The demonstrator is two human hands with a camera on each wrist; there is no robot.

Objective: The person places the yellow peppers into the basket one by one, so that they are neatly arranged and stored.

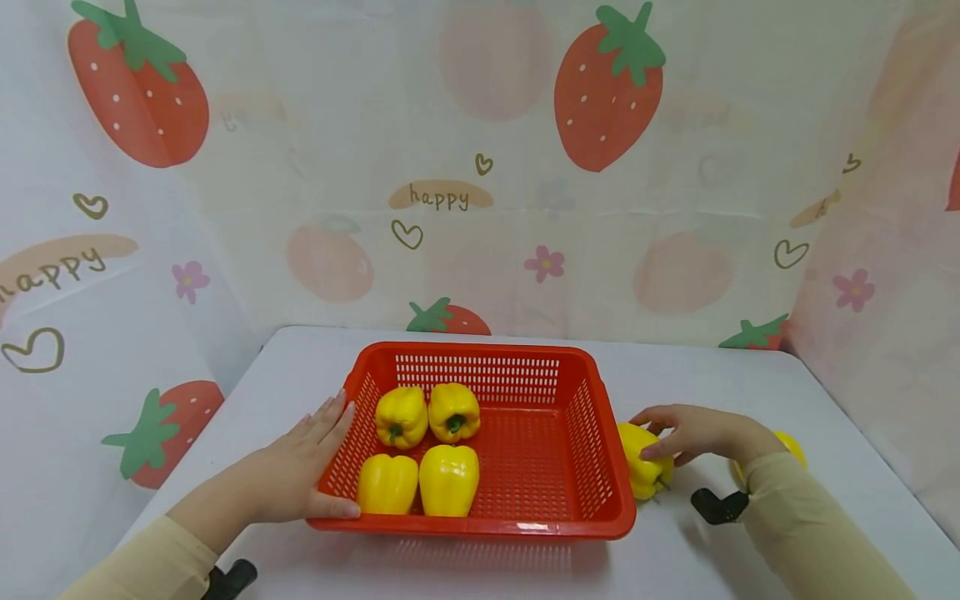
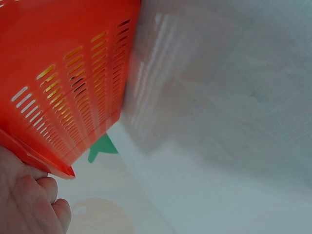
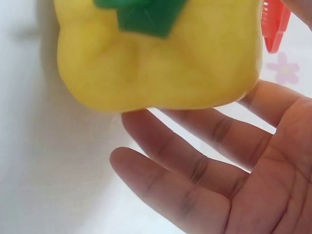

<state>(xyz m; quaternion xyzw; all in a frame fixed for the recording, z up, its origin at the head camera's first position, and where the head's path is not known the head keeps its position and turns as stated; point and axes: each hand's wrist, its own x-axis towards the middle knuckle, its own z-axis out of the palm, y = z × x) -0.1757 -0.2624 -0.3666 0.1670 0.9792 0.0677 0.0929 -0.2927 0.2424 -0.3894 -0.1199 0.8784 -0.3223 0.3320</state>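
A red plastic basket (image 1: 525, 527) stands on the table with several yellow bell peppers (image 1: 448, 482) in its left half. My left hand (image 1: 300, 467) rests against the basket's left rim, its fingers extended along it and the thumb on the front corner. In the left wrist view, that hand (image 2: 29, 200) touches the basket's rim beside the slotted wall. Just outside the basket's right wall, my right hand (image 1: 697, 433) holds another yellow bell pepper (image 1: 647, 477) with a green stem. The right wrist view shows this pepper (image 3: 156, 68) close up, fingers bent against its side.
A further yellow object (image 1: 792, 448), mostly hidden behind my right wrist, lies on the white table (image 1: 690, 367). Black straps or mounts (image 1: 718, 506) stick out below both wrists. Behind the table hangs a strawberry-printed cloth (image 1: 510, 217), which also covers both sides.
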